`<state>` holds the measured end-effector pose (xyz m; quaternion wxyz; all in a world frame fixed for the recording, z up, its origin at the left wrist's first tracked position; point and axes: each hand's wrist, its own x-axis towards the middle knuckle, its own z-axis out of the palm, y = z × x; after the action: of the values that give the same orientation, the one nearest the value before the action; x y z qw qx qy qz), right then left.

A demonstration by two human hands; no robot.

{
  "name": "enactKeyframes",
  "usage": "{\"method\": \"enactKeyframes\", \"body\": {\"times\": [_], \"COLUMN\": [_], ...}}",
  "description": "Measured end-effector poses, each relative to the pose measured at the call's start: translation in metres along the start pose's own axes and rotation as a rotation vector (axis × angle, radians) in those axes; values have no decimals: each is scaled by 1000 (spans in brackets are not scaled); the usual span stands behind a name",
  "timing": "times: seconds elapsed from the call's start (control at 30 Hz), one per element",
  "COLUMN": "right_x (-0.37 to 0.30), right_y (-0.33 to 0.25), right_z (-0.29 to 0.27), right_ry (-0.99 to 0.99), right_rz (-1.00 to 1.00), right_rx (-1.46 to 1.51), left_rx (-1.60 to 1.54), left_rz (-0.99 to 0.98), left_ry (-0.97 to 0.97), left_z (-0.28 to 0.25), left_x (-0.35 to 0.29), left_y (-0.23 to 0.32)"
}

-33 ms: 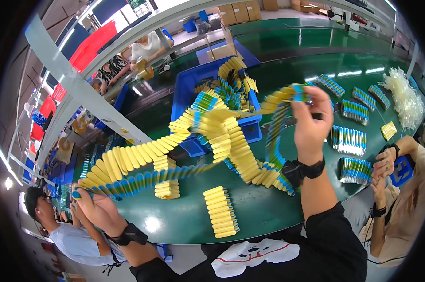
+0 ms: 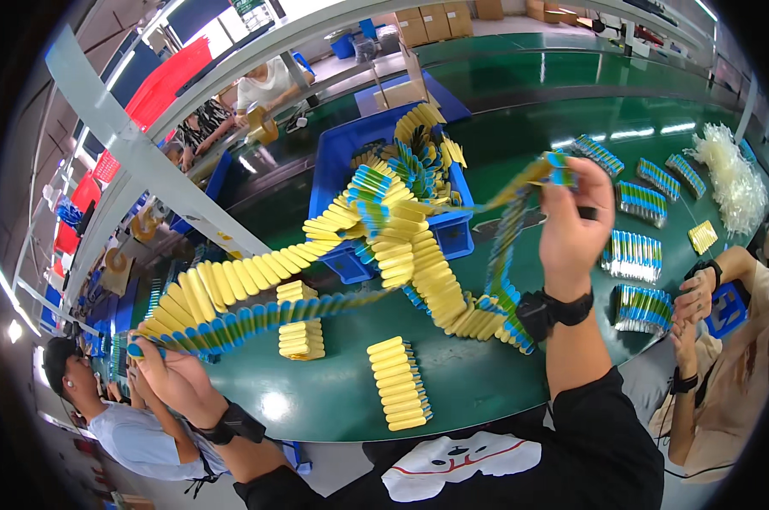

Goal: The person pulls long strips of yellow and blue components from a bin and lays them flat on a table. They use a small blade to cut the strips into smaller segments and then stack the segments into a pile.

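looks like a factory workroom, judging by long green worktop (image 2: pixel 486 374), blue plastic crate (image 2: pixel 332 166) heaped with yellow-and-blue strips (image 2: pixel 416 166), repeated bundles (image 2: pixel 632 257), metal framing (image 2: pixel 121 140), stacked cardboard boxes (image 2: pixel 435 23), co-workers on left (image 2: pixel 138 438) and right (image 2: pixel 746 361).

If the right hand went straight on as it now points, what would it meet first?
Probably the row of blue-and-green flat packets just beyond the right hand; depth is unclear, so it may pass above.

I am making out no readable words or numbers. Beyond the bin (image 2: pixel 333 158), the cartons (image 2: pixel 436 23) are showing small pale marks, but these are looking too tiny for me to read.
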<state>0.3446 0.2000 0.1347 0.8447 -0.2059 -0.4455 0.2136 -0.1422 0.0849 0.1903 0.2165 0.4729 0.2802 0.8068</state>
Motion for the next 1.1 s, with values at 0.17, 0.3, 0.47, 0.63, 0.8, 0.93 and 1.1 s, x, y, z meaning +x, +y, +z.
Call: {"method": "enactKeyframes", "body": {"times": [0.17,0.3,0.47,0.63,0.8,0.93,1.1], "right_x": [2,0,-8,-9,-25,-42,-21], "right_y": [-31,-36,-21,7,32,46,63], "right_z": [-17,-12,8,11,23,25,5], "right_ry": [-44,-111,-232,-419,-848,-1145,-972], "right_rz": [-148,-267,-148,126,276,284,209], "right_rx": [124,65,-67,-256,-388,-680,-690], "left_rx": [-81,-43,51,342,677,912,1278], "left_rz": [-49,-54,-144,-274,-10,253,34], "left_ry": [88,201,29,-465,-610,-478,-1102], "left_z": [-21,2,13,119,172,196,207], "left_x": [20,26,36,42,92,136,129], "left_y": [13,8,-12,-86,-162,-214,-260]}}
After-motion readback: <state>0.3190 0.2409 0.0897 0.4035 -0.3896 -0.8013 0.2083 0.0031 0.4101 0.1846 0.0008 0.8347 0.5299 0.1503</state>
